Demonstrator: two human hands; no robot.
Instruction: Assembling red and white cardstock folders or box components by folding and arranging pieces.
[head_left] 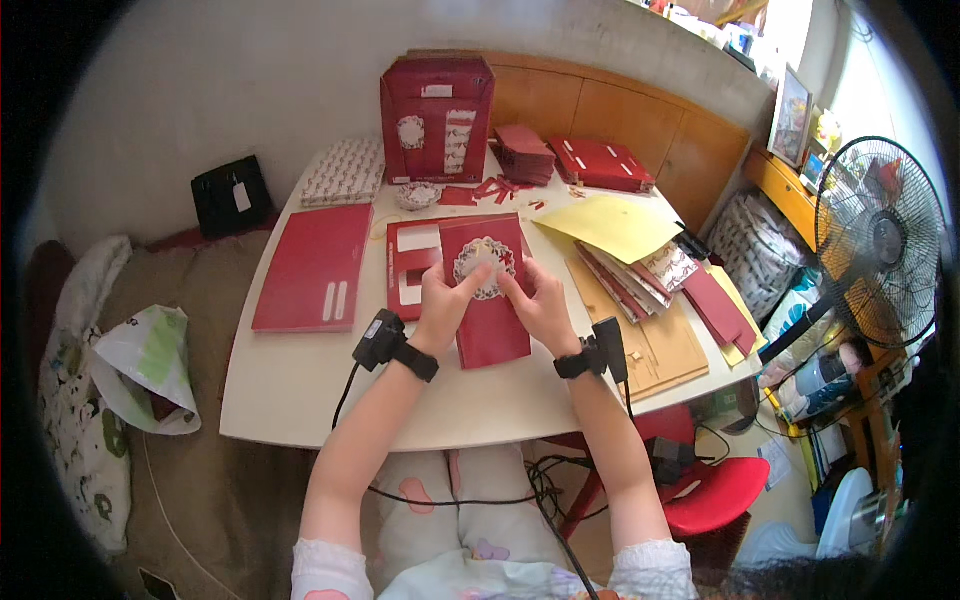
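Observation:
My left hand (443, 303) and my right hand (541, 303) grip a tall dark-red card (495, 342) from its two sides, above the middle of the table. A round white lace doily (484, 247) lies on the upper half of the card, and both thumbs press on it. The other fingers are wrapped round the card's edges, partly hidden. Behind the card, to its left, lies a red sheet (405, 240) with white rectangular parts. Farther back sits a small stack of white doilies (418, 196).
Around the white table (300, 390) are a red folder stack (315, 270), patterned sheets (343, 170), a standing red carton (437, 120), red card stacks (525, 155), a yellow sheet (610, 225) and brown cardboard (665, 350). A fan (885, 240) stands right. Cables hang from my wrists.

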